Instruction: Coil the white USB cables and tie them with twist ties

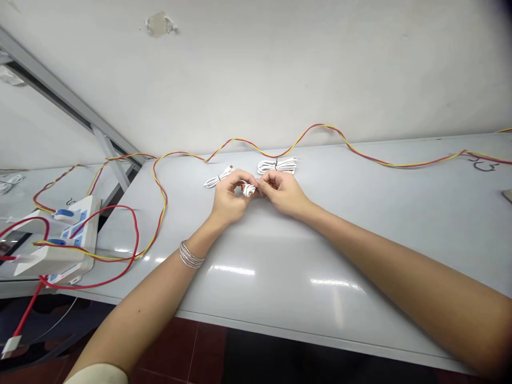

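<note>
Both my hands meet over the middle of the grey table [280, 277]. My left hand [231, 197] is closed around a coiled white cable [249, 190]; a bit of orange shows beside the coil. Pinched at the coil's right side is my right hand [282, 193], its thumb and fingertip pressed together; what lies between them is too small to make out. Just behind the left hand lies a bundled white cable [216, 178] with a dark tie and a USB plug. Another tied white cable bundle [277, 166] rests behind the right hand.
A white power strip [90, 234] with plugs and chargers stands at the left, looped by a red cable [136, 229]. A red-and-yellow twisted wire [248, 141] runs along the wall. Black ties [485, 165] lie at far right. A metal frame [72, 96] rises at the left.
</note>
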Demonstrator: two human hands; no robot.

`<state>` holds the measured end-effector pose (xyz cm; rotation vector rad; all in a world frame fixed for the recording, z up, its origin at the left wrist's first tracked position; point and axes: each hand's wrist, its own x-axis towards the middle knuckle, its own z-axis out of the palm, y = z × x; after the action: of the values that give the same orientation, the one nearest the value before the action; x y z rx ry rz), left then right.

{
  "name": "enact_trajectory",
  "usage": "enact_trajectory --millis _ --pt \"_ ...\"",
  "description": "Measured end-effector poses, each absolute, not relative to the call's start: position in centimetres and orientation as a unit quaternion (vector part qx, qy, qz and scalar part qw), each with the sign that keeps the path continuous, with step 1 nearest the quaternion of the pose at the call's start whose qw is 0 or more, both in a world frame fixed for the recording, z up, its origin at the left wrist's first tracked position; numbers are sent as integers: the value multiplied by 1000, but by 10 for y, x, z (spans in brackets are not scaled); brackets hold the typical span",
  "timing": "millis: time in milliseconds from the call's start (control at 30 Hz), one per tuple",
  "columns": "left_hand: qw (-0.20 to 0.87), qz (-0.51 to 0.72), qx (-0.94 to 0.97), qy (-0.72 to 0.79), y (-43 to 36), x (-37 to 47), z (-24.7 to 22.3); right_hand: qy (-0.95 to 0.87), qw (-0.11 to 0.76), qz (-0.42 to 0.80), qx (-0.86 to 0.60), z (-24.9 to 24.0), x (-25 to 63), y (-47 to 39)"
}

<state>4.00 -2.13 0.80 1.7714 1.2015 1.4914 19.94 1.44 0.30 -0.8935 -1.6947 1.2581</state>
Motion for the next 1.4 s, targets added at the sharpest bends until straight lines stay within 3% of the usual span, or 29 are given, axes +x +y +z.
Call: enact_trajectory --millis 267,567,1400 --pt "261 548 653 453 -23 41 10 -675 413 501 -350 0 199 16" --pt "383 572 557 465 -20 42 10 -628 444 541 -340 1 198 16" --pt "527 596 429 428 -19 39 18 -661 452 535 -268 5 202 14"
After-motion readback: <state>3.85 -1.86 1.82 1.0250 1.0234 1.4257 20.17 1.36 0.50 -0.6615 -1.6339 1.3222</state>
